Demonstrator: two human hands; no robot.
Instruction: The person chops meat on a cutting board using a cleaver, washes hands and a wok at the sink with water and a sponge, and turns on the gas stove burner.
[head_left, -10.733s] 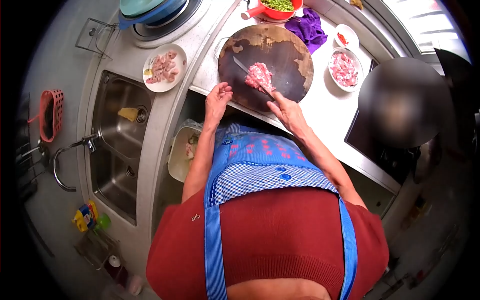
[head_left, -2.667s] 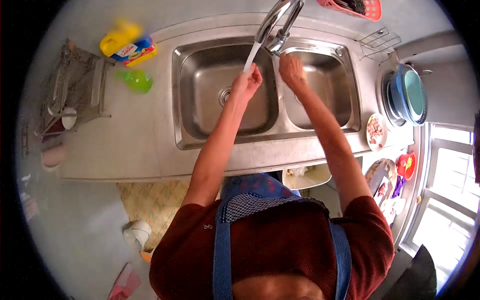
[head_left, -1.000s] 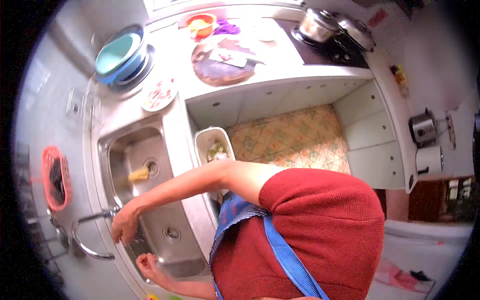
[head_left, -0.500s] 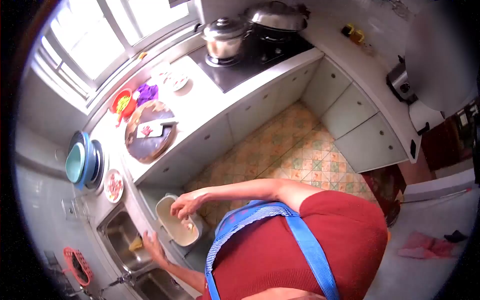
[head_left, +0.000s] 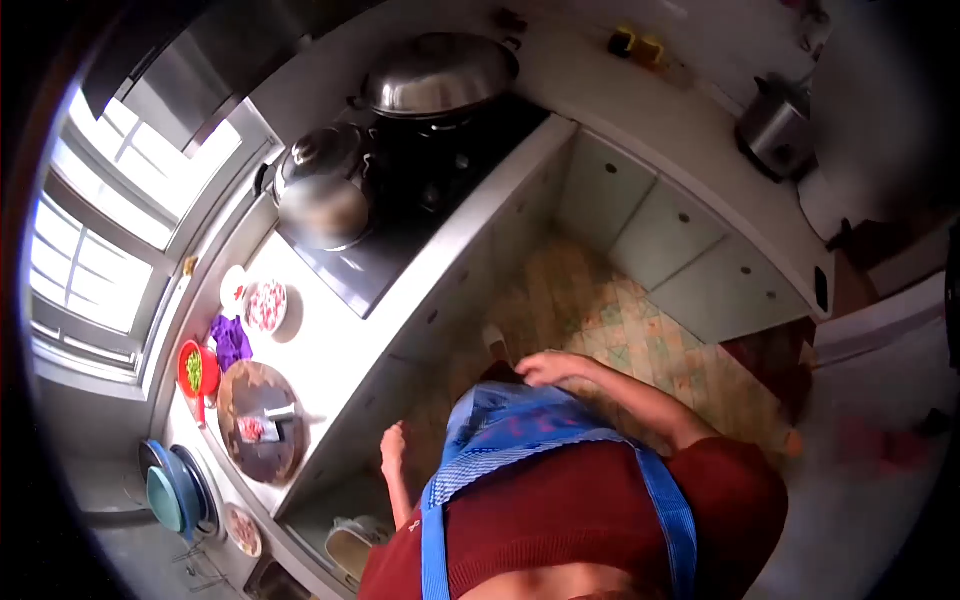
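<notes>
Cabinets (head_left: 432,325) stand near left hand (head_left: 395,443), apron (head_left: 525,422) near right hand (head_left: 545,368), each grip's closure unclear.

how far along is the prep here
Already done, it seems: green pieces are in the red pan and meat pieces in the white bowl.

In hand: nothing visible; the left hand and right hand are away from the counter.

Probably left: the small meat pile on the cleaver, which lies on the round board, not in a dish.
</notes>
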